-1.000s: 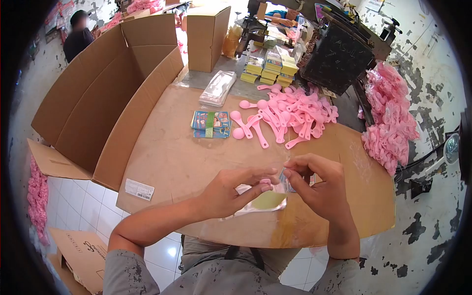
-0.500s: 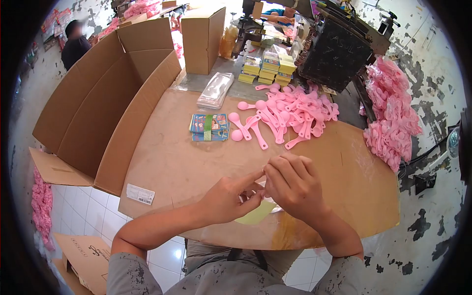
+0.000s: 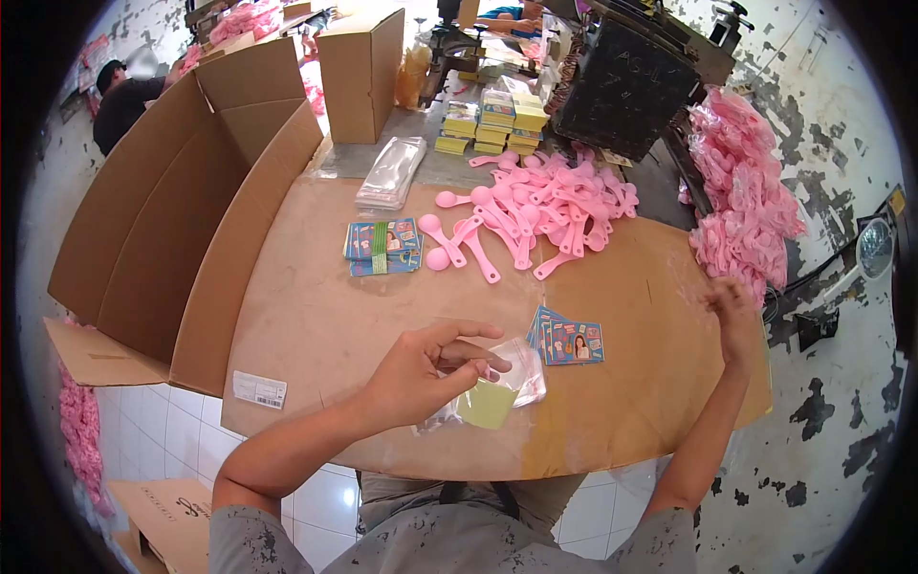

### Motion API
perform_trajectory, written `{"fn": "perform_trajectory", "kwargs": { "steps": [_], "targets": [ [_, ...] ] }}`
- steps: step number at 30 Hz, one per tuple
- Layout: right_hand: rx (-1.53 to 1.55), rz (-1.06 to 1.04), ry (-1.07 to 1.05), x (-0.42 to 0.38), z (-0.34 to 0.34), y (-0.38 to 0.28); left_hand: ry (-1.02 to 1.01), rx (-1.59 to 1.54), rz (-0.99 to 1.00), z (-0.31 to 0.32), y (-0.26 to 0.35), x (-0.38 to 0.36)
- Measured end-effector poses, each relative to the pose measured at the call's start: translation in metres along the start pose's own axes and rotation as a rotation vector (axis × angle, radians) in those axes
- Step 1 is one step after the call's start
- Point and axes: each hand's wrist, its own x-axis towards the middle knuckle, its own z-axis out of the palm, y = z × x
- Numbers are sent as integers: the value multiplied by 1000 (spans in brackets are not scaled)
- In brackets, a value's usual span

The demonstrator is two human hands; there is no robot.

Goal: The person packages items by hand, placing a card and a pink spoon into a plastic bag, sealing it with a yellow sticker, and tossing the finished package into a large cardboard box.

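**While the left hand pinches a clear bag, the right hand hangs open by the pink heap**

While the left hand (image 3: 421, 368) rests low on the cardboard-covered table (image 3: 316, 325), its grip is narrow: thumb and fingers pinch the mouth of a small clear plastic bag (image 3: 512, 378) that lies flat on the table, with a yellow-green card (image 3: 488, 404) showing through the film. Just beside the bag, on its right, lies a fanned stack of blue picture cards (image 3: 569, 340), touching the table and free of both hands.

Well apart from the bag, the right hand (image 3: 734, 316) is raised near the table's right edge, fingers loosely curled and holding nothing; it is somewhat blurred. Close to it, off the table's right side, is a heap of pink packed goods (image 3: 741, 191).

Farther up the table, a pile of loose pink spoons (image 3: 545, 206) spreads across the middle, with a banded bundle of blue cards (image 3: 382, 247) to its left and a stack of clear bags (image 3: 392, 172) beyond that. A large open cardboard box (image 3: 172, 210) stands at the table's left edge, a closed carton (image 3: 359, 72) and stacks of yellow packets (image 3: 492, 120) lie at the far end, and another person (image 3: 120, 96) sits in the far left corner.
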Motion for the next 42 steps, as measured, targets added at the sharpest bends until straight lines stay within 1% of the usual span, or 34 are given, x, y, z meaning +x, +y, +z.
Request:
{"fn": "perform_trajectory", "kwargs": {
  "steps": [2, 4, 5, 7, 9, 10, 11, 13, 15, 18, 21, 22, 24, 25, 28, 30, 31, 34, 37, 40, 42],
  "targets": [
    [-379, 26, 199, 2, -2, 38, 8, 15, 16, 1, -3, 1],
    [-640, 17, 372, -13, 4, 50, 21, 38, 21, 1, -6, 4],
    [-621, -26, 361, -12, 2, 56, 38, 23, 18, 2, -5, 6],
    [-581, -93, 328, -19, 16, -15, 66, -9, -7, 5, -4, 6],
    [-211, -15, 140, -16, 46, -58, 70, -37, 34, 7, -9, 7],
    [-44, 7, -43, -21, 61, -94, 75, -47, 56, 7, -10, 8],
    [124, 26, -226, -27, 79, -128, 75, -30, 29, 5, -10, 9],
    [252, -268, -507, -34, 112, -159, 80, 0, -23, 2, -8, 10],
    [425, -376, -565, -46, 141, -193, 96, 7, 1, 2, -11, 10],
    [501, -237, -673, -41, 167, -191, 122, -17, 1, 1, -9, 9],
    [780, -67, -749, -35, 175, -184, 122, -58, 20, 0, -12, 10],
    [779, -68, -725, -35, 176, -182, 118, -72, 31, -1, -14, 10],
    [777, -65, -674, -37, 177, -177, 128, -66, -27, -1, -17, 10],
    [790, -36, -666, -38, 179, -175, 130, -62, -57, -1, -18, 11],
    [860, 48, -652, -39, 182, -169, 160, 8, -46, -2, -25, 12],
    [938, 96, -670, -38, 183, -165, 187, 103, 21, -3, -29, 12],
    [951, 79, -673, -38, 185, -162, 201, 150, 56, -3, -29, 12],
    [984, 33, -671, -37, 188, -156, 114, 407, 210, -11, -18, 13],
    [980, 16, -670, -35, 187, -154, 80, 444, 346, -14, -21, 17],
    [927, 13, -699, -32, 182, -148, 57, 267, 259, -17, -24, 16],
    [903, 20, -706, -33, 181, -148, 80, 152, 152, -14, -25, 17]
  ]
}}
